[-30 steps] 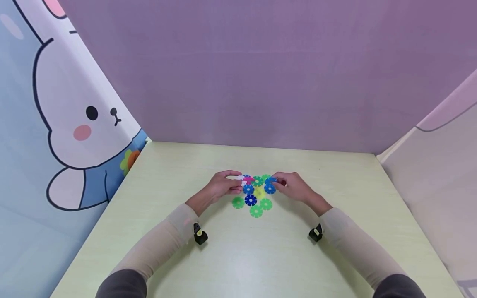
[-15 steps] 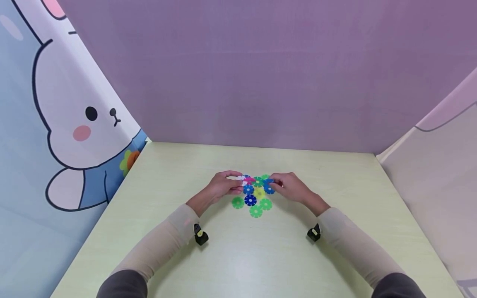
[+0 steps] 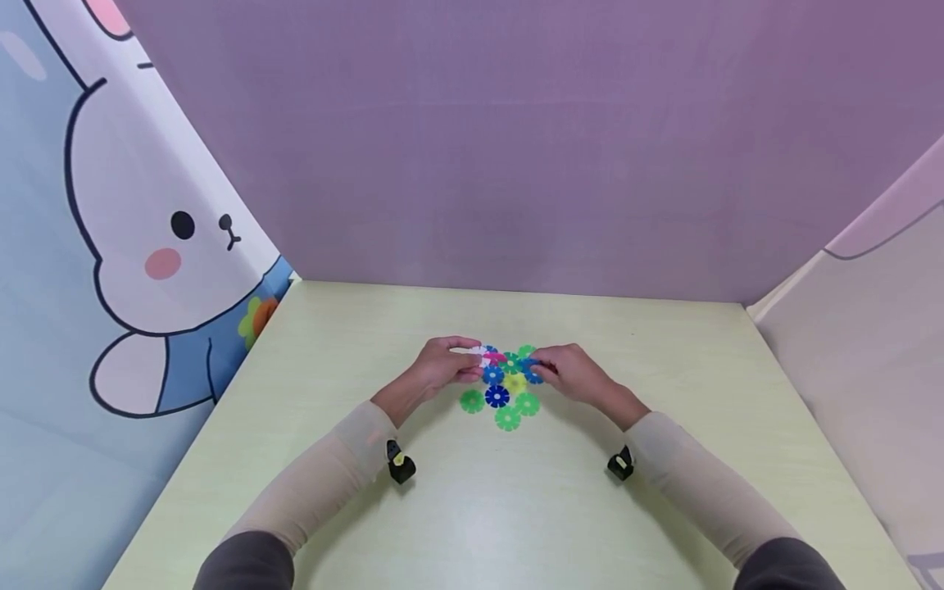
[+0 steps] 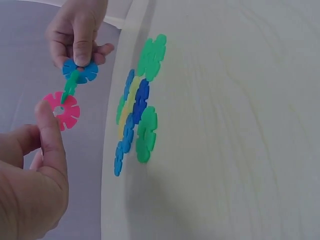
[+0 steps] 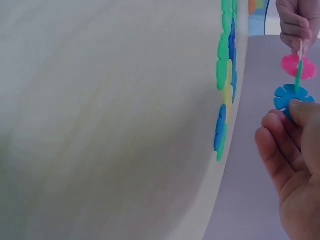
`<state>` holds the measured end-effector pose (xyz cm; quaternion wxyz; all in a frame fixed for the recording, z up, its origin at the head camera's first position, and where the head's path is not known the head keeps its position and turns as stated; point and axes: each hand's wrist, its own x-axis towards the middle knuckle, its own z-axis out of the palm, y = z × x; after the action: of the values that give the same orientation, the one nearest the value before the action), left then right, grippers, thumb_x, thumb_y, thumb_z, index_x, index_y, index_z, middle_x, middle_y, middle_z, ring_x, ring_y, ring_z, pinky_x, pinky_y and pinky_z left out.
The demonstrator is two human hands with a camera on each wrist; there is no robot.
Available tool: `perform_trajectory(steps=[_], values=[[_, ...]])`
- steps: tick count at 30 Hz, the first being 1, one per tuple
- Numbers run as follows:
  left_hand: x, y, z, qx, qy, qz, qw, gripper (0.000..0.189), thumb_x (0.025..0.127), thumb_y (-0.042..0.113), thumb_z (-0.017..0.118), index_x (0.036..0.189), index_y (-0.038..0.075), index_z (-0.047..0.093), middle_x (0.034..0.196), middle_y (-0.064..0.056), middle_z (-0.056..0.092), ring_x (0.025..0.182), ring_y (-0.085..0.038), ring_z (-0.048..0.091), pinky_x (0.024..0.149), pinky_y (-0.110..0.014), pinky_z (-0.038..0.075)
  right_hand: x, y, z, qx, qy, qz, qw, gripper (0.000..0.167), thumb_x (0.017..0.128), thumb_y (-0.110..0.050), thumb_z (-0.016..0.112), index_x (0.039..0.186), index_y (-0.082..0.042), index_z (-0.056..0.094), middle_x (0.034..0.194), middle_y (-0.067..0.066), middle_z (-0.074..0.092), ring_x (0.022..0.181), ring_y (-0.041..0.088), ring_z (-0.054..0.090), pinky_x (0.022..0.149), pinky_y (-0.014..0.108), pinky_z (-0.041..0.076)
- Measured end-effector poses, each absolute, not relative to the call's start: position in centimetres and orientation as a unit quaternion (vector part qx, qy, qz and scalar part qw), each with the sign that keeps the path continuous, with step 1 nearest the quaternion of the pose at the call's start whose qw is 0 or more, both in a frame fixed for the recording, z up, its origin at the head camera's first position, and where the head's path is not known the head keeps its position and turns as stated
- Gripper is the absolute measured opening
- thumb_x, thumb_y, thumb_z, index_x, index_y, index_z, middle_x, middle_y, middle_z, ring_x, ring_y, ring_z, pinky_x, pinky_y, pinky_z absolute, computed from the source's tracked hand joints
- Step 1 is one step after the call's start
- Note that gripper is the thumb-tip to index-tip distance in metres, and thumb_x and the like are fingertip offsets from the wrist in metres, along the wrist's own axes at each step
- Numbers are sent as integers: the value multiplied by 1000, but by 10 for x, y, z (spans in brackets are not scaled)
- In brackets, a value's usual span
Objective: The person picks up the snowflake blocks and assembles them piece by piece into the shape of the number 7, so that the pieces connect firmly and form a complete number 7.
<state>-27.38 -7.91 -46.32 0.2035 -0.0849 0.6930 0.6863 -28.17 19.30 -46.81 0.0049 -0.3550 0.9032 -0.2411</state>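
Observation:
Above the table, a short chain of notched plastic discs spans both hands. My left hand [image 3: 441, 365] grips its left end at a white disc [image 3: 480, 357], seen edge-on in the right wrist view. A pink disc [image 4: 72, 111] follows, then a green disc [image 4: 71, 86] turned edge-on. At the right end, my right hand [image 3: 574, 373] pinches a blue disc [image 5: 289, 95] between thumb and fingers. The blue disc meets the green one; how deep their slots interlock cannot be told. My fingers partly cover the white and blue discs.
Loose discs lie on the pale table [image 3: 509, 508] below the hands: green [image 3: 507, 418], dark blue [image 3: 497, 397], lighter blue [image 3: 492, 375] and yellow [image 3: 515, 383]. A purple partition [image 3: 509, 164] stands behind the table, and a rabbit-print cloth [image 3: 162, 246] hangs at left.
My right hand has moved a little to the left, bringing the blue disc up against the green disc. My left hand has stayed almost still with its grip on the white disc.

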Motion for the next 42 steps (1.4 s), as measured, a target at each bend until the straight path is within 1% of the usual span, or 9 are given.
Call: perform_trajectory(steps=[5,12,19,23,26,31,37,40,42], values=[[-274,-77,-461,-86,690,689,205,32,95,6,71,127,6,67,95,-15,76,73,-16,75,72,-28,63,-279,192,-470,-348,903,-252,-12,10,99,-14,67,98,-5,71,68,-7,54,60,5,45,57,20,42],[-276,-76,-460,-90,686,692,208,33,94,4,71,127,6,66,92,-13,75,72,-15,75,72,-28,63,-281,192,-471,-356,896,-263,-46,13,100,-14,65,94,-4,71,67,-7,54,59,5,43,56,19,41],[-274,-75,-463,-101,692,684,208,33,94,3,71,126,5,66,95,-14,75,71,-15,75,71,-27,62,-279,189,-470,-380,892,-233,-78,10,98,-11,68,99,-4,74,71,-3,63,61,2,47,58,19,48],[-274,-76,-465,-106,690,684,211,33,94,4,72,127,6,65,96,-14,75,72,-15,75,70,-26,62,-279,188,-469,-386,890,-224,-89,8,97,-10,68,97,-4,73,71,-3,63,61,2,48,59,20,49],[-274,-76,-465,-108,686,687,213,33,95,4,71,127,6,65,96,-14,75,72,-15,75,71,-27,62,-280,187,-469,-380,894,-222,-86,8,97,-10,68,96,-4,73,71,-4,62,61,2,48,60,20,50],[-273,-77,-464,-104,679,693,217,33,95,5,70,128,6,65,99,-15,75,73,-15,75,72,-27,63,-279,187,-467,-359,902,-229,-65,9,99,-13,68,96,-6,73,71,-5,61,61,3,48,60,20,49],[-274,-80,-457,-92,680,699,202,32,96,7,70,127,8,66,91,-11,75,71,-14,74,70,-26,62,-281,186,-456,-317,907,-275,-40,13,98,-17,69,105,-7,73,73,-4,61,64,8,49,59,20,46],[-274,-81,-455,-95,675,702,204,32,95,7,71,127,8,66,87,-9,75,70,-14,74,69,-26,62,-283,187,-452,-310,905,-288,-34,16,97,-17,71,109,-6,72,77,-2,65,66,9,52,61,20,48],[-274,-82,-454,-98,673,704,208,33,95,7,71,128,9,65,87,-9,75,70,-14,74,69,-26,62,-284,188,-451,-313,904,-289,-30,18,97,-16,71,111,-6,72,80,0,69,69,8,56,64,20,52]])
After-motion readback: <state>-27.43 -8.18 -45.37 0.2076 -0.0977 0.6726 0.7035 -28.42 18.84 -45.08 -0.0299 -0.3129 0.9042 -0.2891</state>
